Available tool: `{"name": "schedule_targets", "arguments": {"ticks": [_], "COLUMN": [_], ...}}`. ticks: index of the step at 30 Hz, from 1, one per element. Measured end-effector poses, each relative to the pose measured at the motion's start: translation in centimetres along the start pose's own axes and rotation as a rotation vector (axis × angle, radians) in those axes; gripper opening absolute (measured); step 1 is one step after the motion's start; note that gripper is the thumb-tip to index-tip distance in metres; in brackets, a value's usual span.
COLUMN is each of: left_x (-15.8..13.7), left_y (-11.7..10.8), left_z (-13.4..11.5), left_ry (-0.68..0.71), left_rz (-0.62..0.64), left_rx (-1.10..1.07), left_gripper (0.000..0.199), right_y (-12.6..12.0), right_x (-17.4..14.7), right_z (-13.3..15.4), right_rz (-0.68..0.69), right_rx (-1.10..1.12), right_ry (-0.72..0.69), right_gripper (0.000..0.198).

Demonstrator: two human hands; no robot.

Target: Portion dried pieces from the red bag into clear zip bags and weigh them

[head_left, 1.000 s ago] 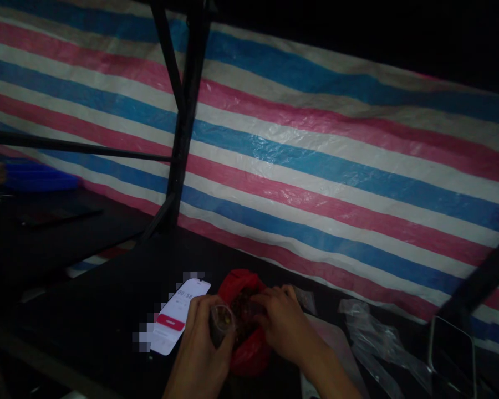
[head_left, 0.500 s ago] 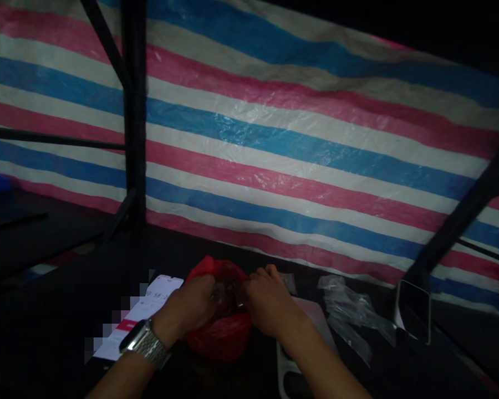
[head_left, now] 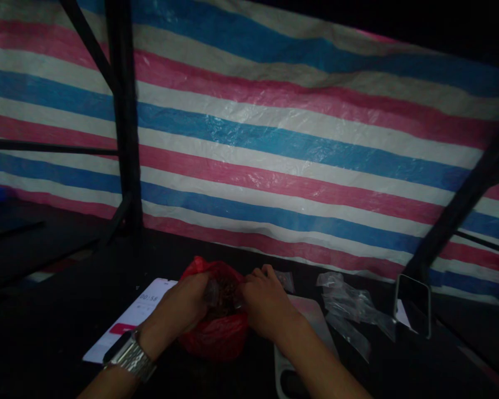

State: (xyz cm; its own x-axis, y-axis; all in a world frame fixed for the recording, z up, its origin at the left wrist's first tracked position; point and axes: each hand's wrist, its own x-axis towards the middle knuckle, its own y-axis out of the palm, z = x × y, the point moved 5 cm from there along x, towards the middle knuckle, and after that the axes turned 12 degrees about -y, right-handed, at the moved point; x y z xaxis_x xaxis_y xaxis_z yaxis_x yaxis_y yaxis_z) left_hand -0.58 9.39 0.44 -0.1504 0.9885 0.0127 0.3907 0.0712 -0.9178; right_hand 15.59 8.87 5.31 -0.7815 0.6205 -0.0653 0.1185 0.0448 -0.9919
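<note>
Red plastic bag [head_left: 216,332], crinkled and glossy, sits near the middle of the dark table [head_left: 45,332]; left hand [head_left: 183,307] and right hand [head_left: 264,302] pinch a small clear pouch [head_left: 214,289] over its mouth.

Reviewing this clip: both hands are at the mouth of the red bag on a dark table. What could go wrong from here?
1. The left hand and right hand work over the open red bag; its dark contents could spill, and would be hard to find on the unlit table.
2. The lit phone lies right beside the left wrist and might get knocked.
</note>
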Motion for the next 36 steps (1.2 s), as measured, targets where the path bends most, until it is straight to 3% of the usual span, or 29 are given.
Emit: {"name": "schedule_targets", "arguments": {"ticks": [7,14,24,31,36], "left_x": [-0.6,0.1,0.7,1.0,1.4], "left_y": [-0.6,1.2,2.8,2.5,2.0], "left_z": [-0.1,0.9,1.8,1.9,2.2], "left_ry": [0.045,0.134,0.136,0.084,0.066], "left_rz": [-0.045,-0.068,-0.080,-0.106,-0.141], "left_rx": [0.079,0.007,-0.016,-0.018,-0.080], "left_gripper": [0.039,0.062,0.069,0.037,0.034], "right_y": [-0.1,0.0,-0.2,0.0,0.2], "right_x": [0.0,0.3,0.2,0.0,-0.1], "right_z": [0.0,0.1,0.2,0.2,0.0], "right_rz": [0.000,-0.007,0.000,-0.008,-0.026], "right_rx": [0.004,0.002,0.014,0.039,0.069], "right_ry": [-0.002,-0.012,-0.015,-0.015,-0.013], "right_gripper": [0.028,0.029,0.028,0.029,0.031]}}
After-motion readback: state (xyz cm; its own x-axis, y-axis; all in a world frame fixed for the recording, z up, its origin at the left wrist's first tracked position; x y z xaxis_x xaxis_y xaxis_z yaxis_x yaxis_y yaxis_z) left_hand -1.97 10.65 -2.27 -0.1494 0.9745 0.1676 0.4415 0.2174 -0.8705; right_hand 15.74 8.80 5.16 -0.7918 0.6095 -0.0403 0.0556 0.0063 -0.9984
